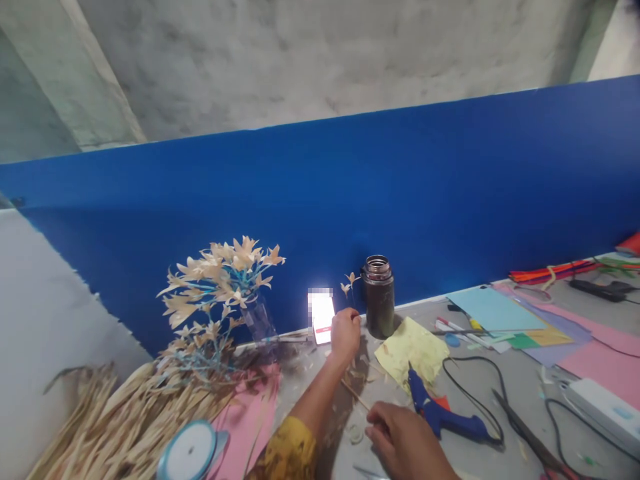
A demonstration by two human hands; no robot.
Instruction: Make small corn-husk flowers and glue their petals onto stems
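My left hand [345, 333] reaches forward to the foot of the blue partition, fingers closed on the stem of a small straw flower [350, 280] that stands up above it. The hand is right beside a lit phone [321, 315] leaning on the partition, and next to a dark jar [379, 295]. My right hand [403, 441] rests low at the near edge, fingers curled. Its fingertips pinch the end of a thin straw stick [356, 395] lying on the grey table [520, 387]. A blue glue gun [443, 415] lies just right of that hand.
A bunch of straw flowers [223, 277] stands in a clear vase at left, above a heap of dry straw leaves [110, 420]. A ribbon spool [190, 452] and pink paper [250, 413] lie nearby. Yellow paper [413, 345], scissors [525, 433], cables, coloured sheets [500, 312] and a white power strip [605, 408] fill the right.
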